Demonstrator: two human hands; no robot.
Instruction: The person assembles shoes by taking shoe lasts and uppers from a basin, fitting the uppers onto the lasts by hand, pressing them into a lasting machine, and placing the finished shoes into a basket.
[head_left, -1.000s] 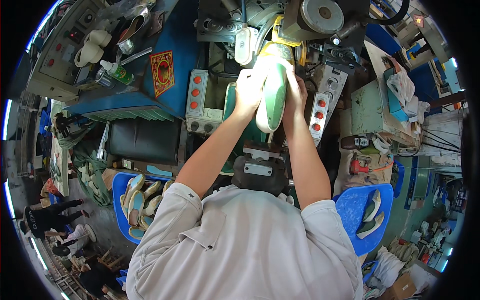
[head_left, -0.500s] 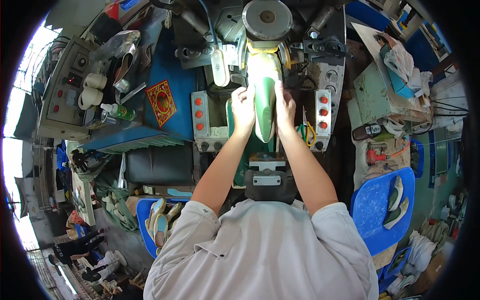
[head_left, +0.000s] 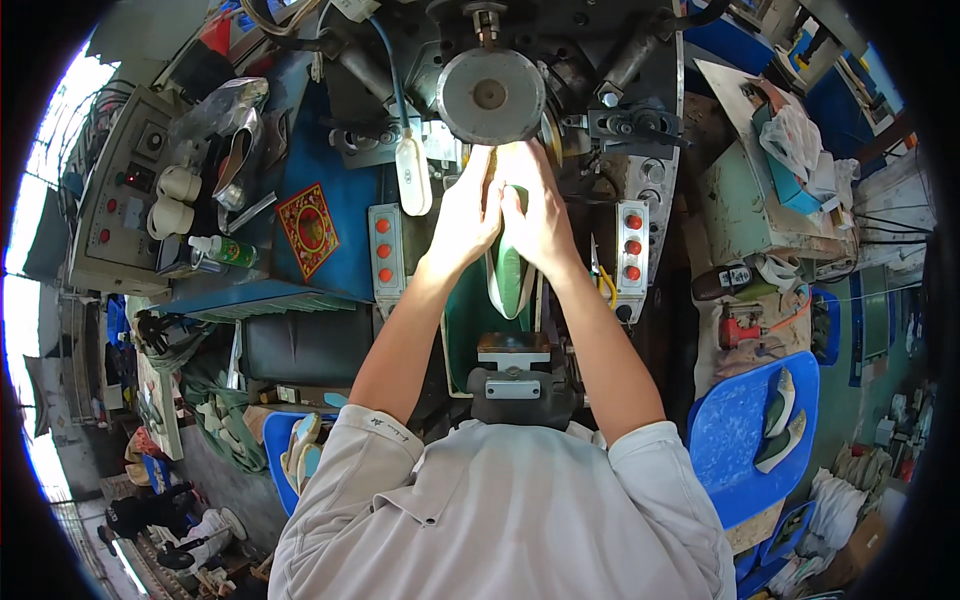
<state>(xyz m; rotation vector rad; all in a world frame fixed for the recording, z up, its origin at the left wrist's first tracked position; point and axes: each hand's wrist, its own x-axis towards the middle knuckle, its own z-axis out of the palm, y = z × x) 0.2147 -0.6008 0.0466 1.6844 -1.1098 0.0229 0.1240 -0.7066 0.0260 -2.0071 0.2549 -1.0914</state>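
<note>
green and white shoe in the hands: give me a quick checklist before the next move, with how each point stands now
1. Both hands on the green-and-white shoe: ok, left hand and right hand hold its sides.
2. Far end of the shoe seated: cannot tell, the hands and round metal disc hide it.
3. Hands clear of the disc: cannot tell, they reach its near edge in this view, but the gap is unreadable.
4. Hands off the buttons: ok, left button box and right button box are untouched.
5. Yellow-handled tool away from the shoe: ok, it sits beside the right button box.
</note>
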